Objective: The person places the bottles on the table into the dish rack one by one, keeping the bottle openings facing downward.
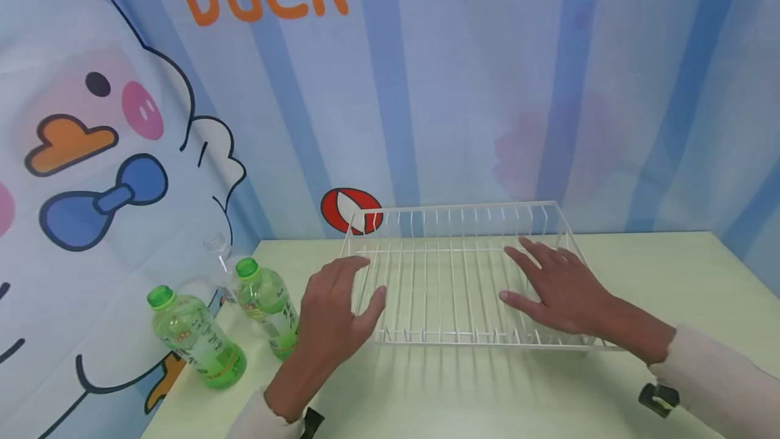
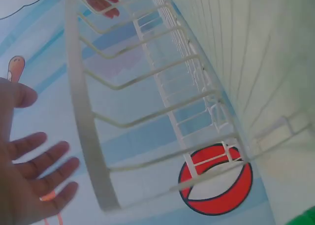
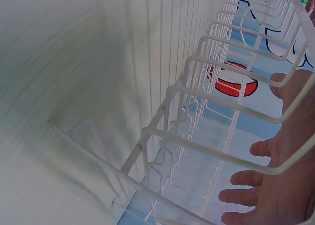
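Two hands are hovering at the ends of the white wire rack (image 1: pixel 453 276), which is sitting on the pale green bench (image 1: pixel 670 276) close to the striped backdrop. You are looking at a thin-wire frame, so it is probably light and fairly stiff, though the slim bars may flex and the coated wire could be slick. The thicker rim at each short end looks like the best place to take hold. Your left hand (image 1: pixel 335 314) is spreading wide, fingers straight, just beside the rack's left end, and holding nothing; whether it is touching the rim is hard to tell. Your right hand (image 1: pixel 557 286) is lying flat and wide over the right end, fingers straight, gripping nothing. Two green bottles (image 1: pixel 198 337) are standing near your left hand.
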Motion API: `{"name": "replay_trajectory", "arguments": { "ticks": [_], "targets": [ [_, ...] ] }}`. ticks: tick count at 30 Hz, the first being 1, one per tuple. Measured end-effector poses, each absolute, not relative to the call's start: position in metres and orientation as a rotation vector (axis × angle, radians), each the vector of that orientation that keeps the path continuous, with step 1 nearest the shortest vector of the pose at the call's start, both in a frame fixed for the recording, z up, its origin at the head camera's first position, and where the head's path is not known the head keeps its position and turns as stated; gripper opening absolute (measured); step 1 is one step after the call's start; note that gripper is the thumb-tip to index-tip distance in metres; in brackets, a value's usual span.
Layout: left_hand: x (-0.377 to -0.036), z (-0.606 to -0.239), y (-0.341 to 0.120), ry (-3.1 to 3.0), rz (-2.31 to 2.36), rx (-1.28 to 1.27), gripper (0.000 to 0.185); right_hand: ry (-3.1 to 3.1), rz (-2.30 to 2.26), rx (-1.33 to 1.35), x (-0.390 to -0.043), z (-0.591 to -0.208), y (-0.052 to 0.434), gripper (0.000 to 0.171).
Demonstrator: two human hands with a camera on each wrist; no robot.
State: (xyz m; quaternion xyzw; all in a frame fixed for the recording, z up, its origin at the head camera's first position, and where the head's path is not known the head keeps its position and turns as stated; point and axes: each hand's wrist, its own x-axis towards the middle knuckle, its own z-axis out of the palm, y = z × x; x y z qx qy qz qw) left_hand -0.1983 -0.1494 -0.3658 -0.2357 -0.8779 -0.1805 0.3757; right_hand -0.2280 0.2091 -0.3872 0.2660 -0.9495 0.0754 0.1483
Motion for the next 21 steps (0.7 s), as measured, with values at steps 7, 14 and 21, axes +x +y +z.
{"name": "replay_trajectory", "arguments": {
  "ticks": [7, 14, 21],
  "targets": [
    [-0.178, -0.372, -0.183, -2.001, -0.588, -0.696, 0.036, -2.728, 0.209, 0.777, -0.228, -0.389, 0.210, 0.071],
    [-0.166, -0.385, -0.198, -1.948, -0.630, -0.667, 0.041, -2.749, 0.205, 0.779, -0.229, -0.391, 0.209, 0.071],
    [-0.159, -0.398, -0.200, -1.707, -0.701, -0.741, 0.031, -2.736, 0.240, 0.778, -0.230, -0.389, 0.209, 0.070]
  ]
}}
